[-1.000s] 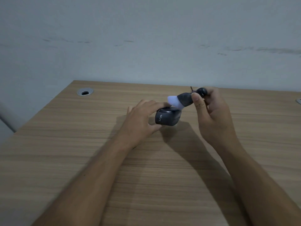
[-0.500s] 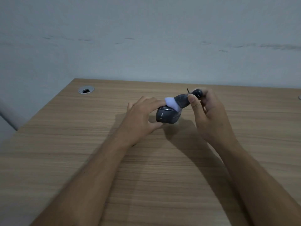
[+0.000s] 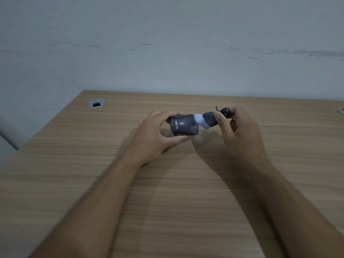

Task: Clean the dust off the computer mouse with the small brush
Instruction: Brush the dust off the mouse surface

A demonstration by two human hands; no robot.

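Left grip (image 3: 155, 135) is clamping the dark grey mouse (image 3: 184, 126) w/ thumb & fingers, tilted just above the wooden bench (image 3: 178, 192), while right grip (image 3: 240, 131) is pinching the small brush (image 3: 209, 119), its white bristles touching the mouse's front end.

Wooden desk (image 3: 167, 192), silver cable grommet (image 3: 96, 103) near its far-left corner, second grommet (image 3: 341, 110) at right edge — pale scuffed wall (image 3: 167, 43) behind

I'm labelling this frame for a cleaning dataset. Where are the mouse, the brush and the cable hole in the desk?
mouse (image 3: 183, 126): head view, on its grey top shell.
brush (image 3: 202, 122): head view, on the white bristle tuft.
cable hole (image 3: 96, 103): head view, on its metal ring.
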